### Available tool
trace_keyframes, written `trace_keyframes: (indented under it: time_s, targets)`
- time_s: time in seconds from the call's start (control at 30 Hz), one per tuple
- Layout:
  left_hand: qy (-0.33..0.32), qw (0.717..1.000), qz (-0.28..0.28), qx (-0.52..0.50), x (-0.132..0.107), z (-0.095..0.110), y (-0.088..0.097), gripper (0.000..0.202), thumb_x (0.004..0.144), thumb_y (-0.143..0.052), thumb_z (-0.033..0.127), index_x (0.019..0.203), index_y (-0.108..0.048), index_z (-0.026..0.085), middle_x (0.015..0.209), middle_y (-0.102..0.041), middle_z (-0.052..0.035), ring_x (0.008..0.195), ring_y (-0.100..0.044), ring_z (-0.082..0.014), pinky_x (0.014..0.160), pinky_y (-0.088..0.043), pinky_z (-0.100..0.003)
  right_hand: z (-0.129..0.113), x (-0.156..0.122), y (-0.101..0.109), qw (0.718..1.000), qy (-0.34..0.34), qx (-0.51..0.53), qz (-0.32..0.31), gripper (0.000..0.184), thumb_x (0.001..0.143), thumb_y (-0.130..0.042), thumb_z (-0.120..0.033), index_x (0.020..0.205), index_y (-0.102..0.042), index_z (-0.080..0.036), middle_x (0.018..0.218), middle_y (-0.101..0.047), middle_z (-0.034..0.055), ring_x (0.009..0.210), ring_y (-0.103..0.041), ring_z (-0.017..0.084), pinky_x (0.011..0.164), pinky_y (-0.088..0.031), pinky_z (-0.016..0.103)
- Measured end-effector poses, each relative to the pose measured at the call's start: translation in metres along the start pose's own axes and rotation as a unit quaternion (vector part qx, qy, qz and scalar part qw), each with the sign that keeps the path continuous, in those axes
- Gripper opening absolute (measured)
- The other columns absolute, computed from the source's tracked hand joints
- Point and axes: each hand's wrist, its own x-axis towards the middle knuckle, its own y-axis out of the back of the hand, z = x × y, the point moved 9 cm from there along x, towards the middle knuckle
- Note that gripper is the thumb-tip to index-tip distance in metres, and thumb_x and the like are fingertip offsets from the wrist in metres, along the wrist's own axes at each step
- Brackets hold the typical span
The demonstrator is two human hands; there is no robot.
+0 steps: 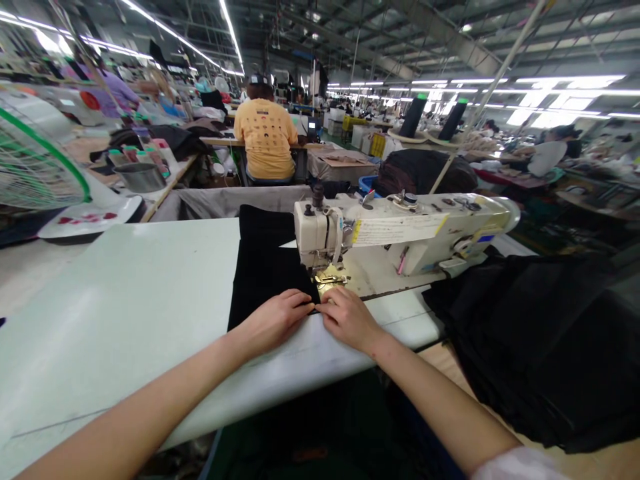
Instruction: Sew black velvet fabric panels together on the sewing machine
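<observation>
Your left hand (274, 320) lies flat on the black fabric (263, 267), and your right hand (349, 319) perhaps pinches its near edge. Most of it seems already past the sewing machine (400, 233).

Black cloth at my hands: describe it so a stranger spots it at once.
On the white table stands a cream sewing machine. The black cloth lies flat at its needle end, touched by the left hand and right hand. Unlike the heaped pile at right, it is one smooth strip.
</observation>
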Motion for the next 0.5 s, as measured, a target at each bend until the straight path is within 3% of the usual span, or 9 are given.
trace_keyframes:
  time_s: [0.17,0.3,0.4,0.5]
  targets:
    - [0.027,0.999,0.006,-0.016,0.012,-0.034,0.001,0.030,0.098,-0.044,0.017,0.111,-0.071,0.015,0.115,-0.068,-0.0116,0.109,-0.062,-0.0226,0.097,-0.055,-0.037,0.019,0.025,-0.010,0.999,-0.028,-0.021,-0.004,0.018,0.091,-0.059,-0.013,0.096,-0.075,-0.020,0.092,-0.064,0.0079,0.096,-0.057,0.024,0.084,-0.049,0.039]
    - [0.073,0.997,-0.015,-0.019,0.021,-0.056,-0.003,0.033,0.099,-0.042,0.023,0.117,-0.070,0.016,0.121,-0.067,-0.0123,0.116,-0.060,-0.0231,0.104,-0.050,-0.038,0.020,0.028,-0.006,0.998,-0.054,-0.023,0.003,0.018,0.091,-0.060,-0.015,0.103,-0.073,-0.018,0.096,-0.065,0.0087,0.097,-0.058,0.025,0.085,-0.050,0.041]
    - [0.118,0.993,-0.018,-0.004,0.017,-0.067,-0.010,0.038,0.100,-0.039,0.028,0.125,-0.065,0.016,0.130,-0.063,-0.0129,0.123,-0.057,-0.0236,0.109,-0.045,-0.040,0.003,0.012,0.014,0.998,-0.060,-0.003,0.025,0.030,0.089,-0.063,-0.017,0.120,-0.066,-0.016,0.111,-0.066,0.0107,0.107,-0.059,0.026,0.093,-0.051,0.043]
    - [0.183,0.983,-0.010,0.019,0.007,-0.079,-0.018,0.045,0.101,-0.036,0.037,0.138,-0.055,0.018,0.145,-0.054,-0.0136,0.136,-0.047,-0.0289,0.115,-0.036,-0.052,-0.019,-0.017,0.060,0.996,-0.051,0.006,0.069,0.035,0.093,-0.059,-0.020,0.128,-0.059,-0.018,0.119,-0.066,0.0108,0.111,-0.060,0.025,0.098,-0.050,0.042]
